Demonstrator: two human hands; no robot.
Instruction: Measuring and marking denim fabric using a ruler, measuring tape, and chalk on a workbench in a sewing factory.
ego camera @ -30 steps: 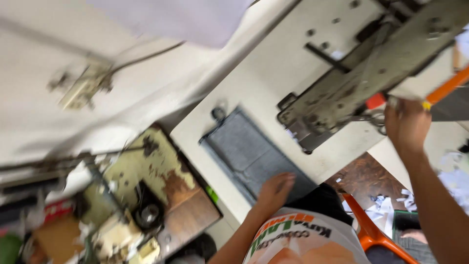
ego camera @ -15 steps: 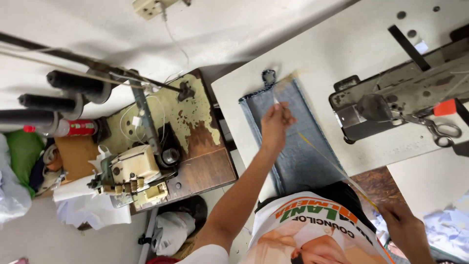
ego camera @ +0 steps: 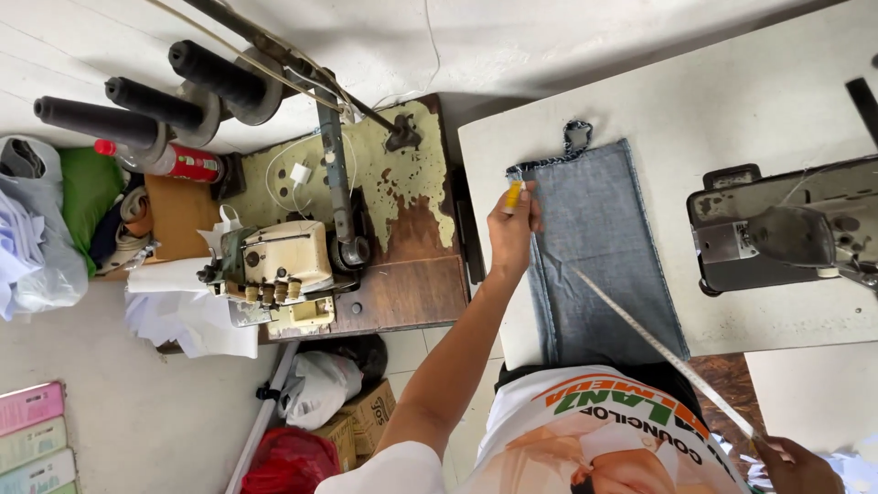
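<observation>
A piece of blue denim lies flat on the pale sewing table, hanging over its near edge. My left hand pinches the yellow end of a measuring tape against the denim's far left corner. The tape runs taut and slanting across the cloth to my right hand, which grips it at the lower right, off the table and partly cut off by the frame edge.
A grey sewing machine stands on the table to the right of the denim. On the left is a worn wooden table with a cream overlock machine, black thread cones and a red spray can. Bags and boxes lie on the floor.
The view swung left from the sewing machine to the denim. My right hand came down from the machine to the lower right, and my left hand moved up to the denim's corner with the tape end.
</observation>
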